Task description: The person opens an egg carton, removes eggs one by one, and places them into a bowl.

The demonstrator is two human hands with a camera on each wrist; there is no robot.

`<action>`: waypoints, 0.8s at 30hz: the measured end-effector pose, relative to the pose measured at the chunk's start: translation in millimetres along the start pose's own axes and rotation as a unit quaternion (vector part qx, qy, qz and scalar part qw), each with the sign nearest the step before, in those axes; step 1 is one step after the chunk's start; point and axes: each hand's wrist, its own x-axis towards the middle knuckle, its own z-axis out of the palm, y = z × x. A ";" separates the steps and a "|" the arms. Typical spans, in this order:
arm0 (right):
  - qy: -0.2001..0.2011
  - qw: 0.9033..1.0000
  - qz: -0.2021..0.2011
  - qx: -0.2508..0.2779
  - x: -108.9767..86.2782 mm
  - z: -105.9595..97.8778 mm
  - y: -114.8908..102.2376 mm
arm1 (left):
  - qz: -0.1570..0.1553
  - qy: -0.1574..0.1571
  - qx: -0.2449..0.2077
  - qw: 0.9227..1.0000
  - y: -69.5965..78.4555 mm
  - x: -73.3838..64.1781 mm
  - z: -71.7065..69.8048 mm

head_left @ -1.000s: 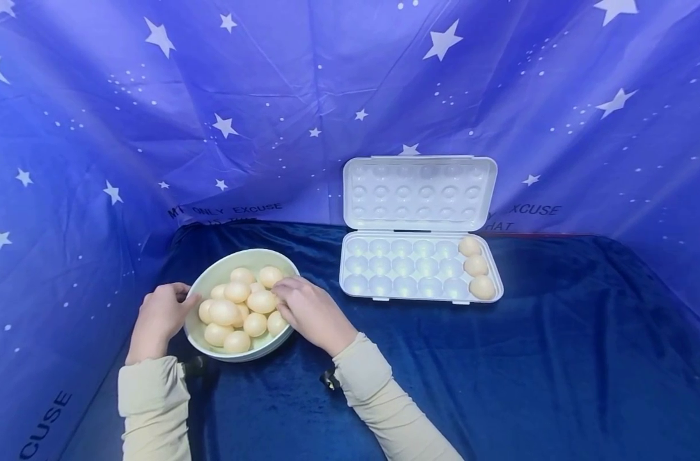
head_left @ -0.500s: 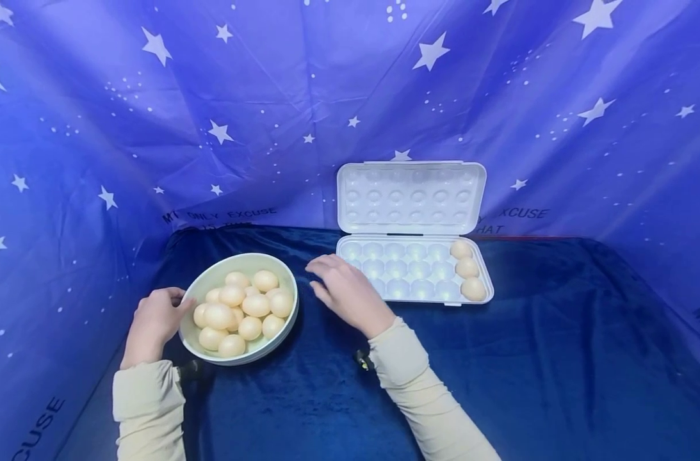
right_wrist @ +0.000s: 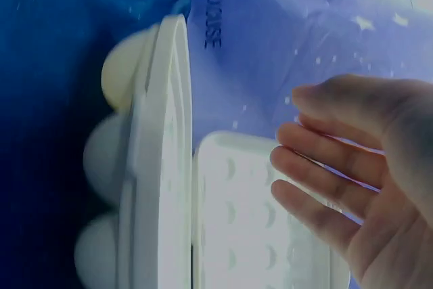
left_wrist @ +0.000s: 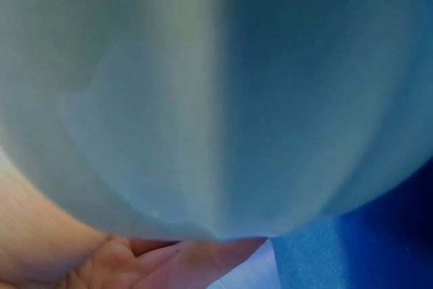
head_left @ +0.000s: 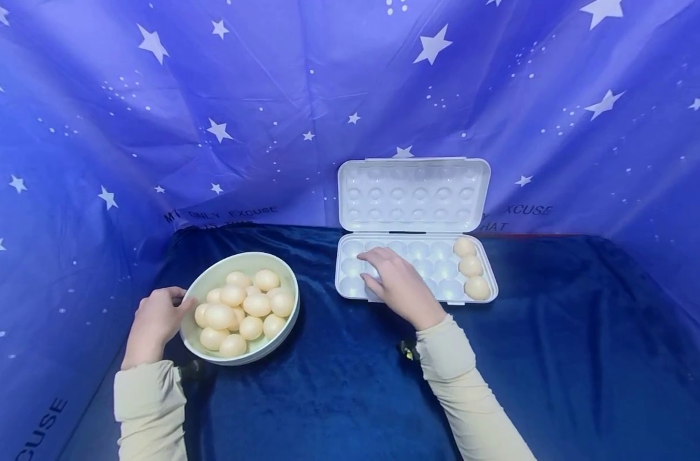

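In the head view, a pale green bowl (head_left: 191,333) full of cream-coloured eggs (head_left: 257,305) stands on the left. My left hand (head_left: 156,320) grips its near-left rim, thumb over the edge; the left wrist view shows mostly the bowl's blurred outer wall (left_wrist: 203,99), with part of the hand below it. Over the left part of an open white egg carton (head_left: 342,291) is my right hand (head_left: 398,282), thumb and fingers apart. The right wrist view confirms nothing in that hand (right_wrist: 379,181). Several eggs (head_left: 471,266) fill the carton's rightmost column; the hand hides some cups.
The carton's dimpled lid (head_left: 413,195) stands raised at the back. Behind it hangs a purple-blue cloth (head_left: 269,128) with white stars. Dark blue velvety fabric (head_left: 338,397) covers the table, including the space between bowl and carton.
My right hand has left the eggs in the bowl and travelled right until it is over the carton. The left hand has kept its hold on the rim.
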 end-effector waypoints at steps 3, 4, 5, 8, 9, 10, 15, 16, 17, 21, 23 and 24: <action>-0.002 1.000 0.023 0.004 -1.4 -5.7 10.9 | 0.000 0.002 0.000 1.000 1.4 -0.8 -1.2; -0.002 1.000 0.030 0.005 -2.1 -7.4 14.4 | 0.001 0.002 0.001 1.000 1.8 -1.1 -1.4; -0.002 0.999 0.037 0.005 -3.1 -9.4 17.5 | 0.001 0.001 0.001 1.000 2.3 -1.2 -1.6; 0.000 0.998 0.056 0.005 -5.3 -14.7 26.1 | 0.000 -0.001 -0.002 1.000 3.7 -1.3 -1.8; 0.000 0.998 0.061 0.005 -5.8 -16.4 28.6 | -0.001 -0.001 -0.001 1.000 4.0 -1.1 -1.8; 0.000 0.998 0.066 0.005 -6.3 -17.8 30.8 | -0.002 -0.002 -0.001 1.000 4.0 -1.1 -1.9; 0.002 0.995 0.096 -0.003 -9.9 -26.0 42.7 | -0.004 -0.003 0.000 1.000 3.8 -0.7 -1.9; 0.002 0.995 0.102 -0.004 -10.9 -27.9 45.3 | -0.003 -0.003 0.001 1.000 3.8 -0.7 -1.7; 0.002 0.994 0.108 -0.006 -11.8 -29.8 48.0 | -0.002 -0.002 0.002 1.000 3.9 -0.7 -1.5; 0.000 0.991 0.131 -0.009 -16.2 -36.8 58.7 | 0.000 0.001 0.004 1.000 4.2 -0.8 -1.1; -0.002 0.990 0.143 -0.008 -18.4 -39.8 63.0 | 0.001 0.002 0.004 1.000 4.2 -0.9 -1.2; -0.002 0.989 0.147 -0.008 -19.7 -41.0 64.8 | 0.001 0.001 0.005 1.000 4.2 -1.0 -1.4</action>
